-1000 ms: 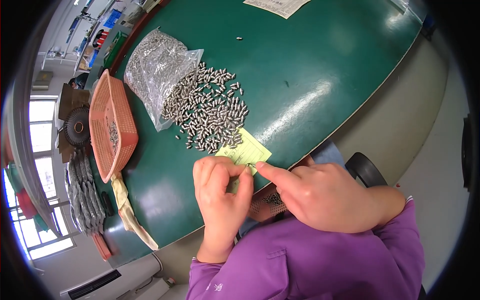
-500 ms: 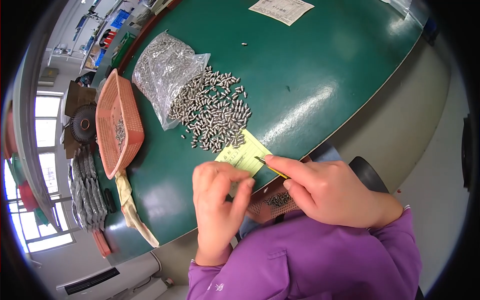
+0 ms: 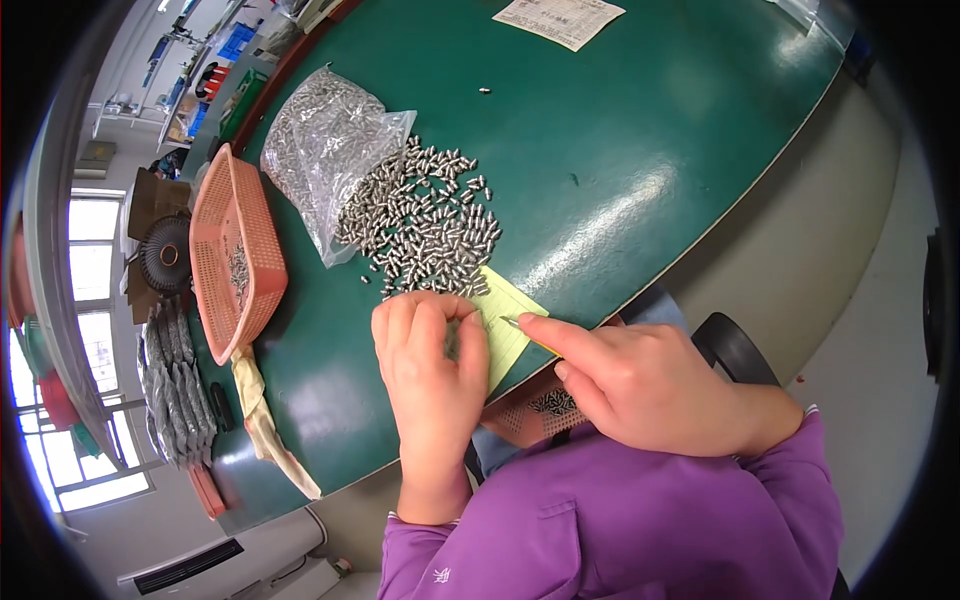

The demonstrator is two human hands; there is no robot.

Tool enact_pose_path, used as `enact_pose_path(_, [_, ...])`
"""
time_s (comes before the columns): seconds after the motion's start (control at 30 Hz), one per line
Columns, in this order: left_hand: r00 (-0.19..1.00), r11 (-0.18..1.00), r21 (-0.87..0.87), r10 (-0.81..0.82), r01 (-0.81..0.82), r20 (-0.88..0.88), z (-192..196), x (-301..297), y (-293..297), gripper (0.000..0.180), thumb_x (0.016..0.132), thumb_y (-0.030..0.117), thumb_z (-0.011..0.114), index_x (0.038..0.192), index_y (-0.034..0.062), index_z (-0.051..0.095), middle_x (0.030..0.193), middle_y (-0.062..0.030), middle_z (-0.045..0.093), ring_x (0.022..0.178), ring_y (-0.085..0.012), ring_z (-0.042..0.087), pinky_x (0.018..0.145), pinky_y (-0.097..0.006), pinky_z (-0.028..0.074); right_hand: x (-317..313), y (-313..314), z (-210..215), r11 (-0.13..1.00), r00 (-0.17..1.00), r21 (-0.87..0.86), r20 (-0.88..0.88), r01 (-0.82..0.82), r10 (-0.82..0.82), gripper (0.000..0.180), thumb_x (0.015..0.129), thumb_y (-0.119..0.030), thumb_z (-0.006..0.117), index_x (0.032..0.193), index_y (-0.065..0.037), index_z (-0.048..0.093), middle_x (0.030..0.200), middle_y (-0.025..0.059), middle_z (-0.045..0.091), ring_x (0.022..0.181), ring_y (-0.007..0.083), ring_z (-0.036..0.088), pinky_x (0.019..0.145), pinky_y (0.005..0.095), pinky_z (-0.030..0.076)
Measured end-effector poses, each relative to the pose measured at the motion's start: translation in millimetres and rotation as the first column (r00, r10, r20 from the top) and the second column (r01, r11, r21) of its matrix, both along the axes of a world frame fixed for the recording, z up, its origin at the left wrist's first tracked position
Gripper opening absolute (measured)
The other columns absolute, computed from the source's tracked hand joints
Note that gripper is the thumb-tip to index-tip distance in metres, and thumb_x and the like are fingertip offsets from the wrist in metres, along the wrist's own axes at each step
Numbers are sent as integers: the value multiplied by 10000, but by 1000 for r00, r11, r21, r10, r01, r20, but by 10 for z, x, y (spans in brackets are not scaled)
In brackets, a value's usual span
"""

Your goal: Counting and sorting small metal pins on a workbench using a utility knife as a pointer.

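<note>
yellow knife in right hand, grip closed, left hand by metal pieces, its grip unclear

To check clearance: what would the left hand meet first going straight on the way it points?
The left hand would likely meet the heap of small metal parts first; its height is unclear, so it might pass above.

A purple long-sleeved top has white-edged cuffs and bears a small white marking.
</note>
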State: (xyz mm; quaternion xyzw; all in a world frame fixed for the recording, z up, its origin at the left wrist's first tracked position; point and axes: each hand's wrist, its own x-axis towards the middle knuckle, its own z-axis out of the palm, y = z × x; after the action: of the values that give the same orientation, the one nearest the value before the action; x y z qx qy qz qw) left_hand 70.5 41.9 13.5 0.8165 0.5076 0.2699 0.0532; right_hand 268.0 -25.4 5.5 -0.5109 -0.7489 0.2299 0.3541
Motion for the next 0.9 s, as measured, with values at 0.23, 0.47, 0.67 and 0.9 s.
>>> enact_pose_path(0.23, [999,994,-97,-51,51,8,69,-39,-203,178,752,-9,748,860,58,624,916,-93,616,901,-311,568,818,-413,454,-27,-47,44,994,998,-98,-48,-48,44,518,871,-43,659,1383,-78,587,752,99,666,645,283,678,603,400,561])
enact_pose_path(0.47, [998,994,-92,-46,50,47,12,-47,-225,181,761,-11,755,859,60,620,911,-90,622,889,-305,568,801,-408,452,-33,-93,63,997,999,-65,23,-47,49,531,851,-44,677,1375,-75,601,692,71,596,605,261,642,605,386,562])
enact_pose_path(0.67, [997,995,-86,-45,50,57,-9,-73,-226,191,755,-10,772,853,60,624,892,-91,624,879,-302,576,791,-407,458,-88,-94,54,999,996,-25,77,-40,42,543,839,-58,691,1375,-79,606,707,62,588,581,249,633,586,373,559])
enact_pose_path(0.9, [993,993,-94,-65,74,99,-4,-78,-209,188,749,-14,781,835,56,629,874,-87,635,866,-300,579,788,-404,460,-87,-80,70,998,991,-41,116,-55,59,522,847,-72,691,1364,-79,621,738,60,592,606,236,643,564,369,551])
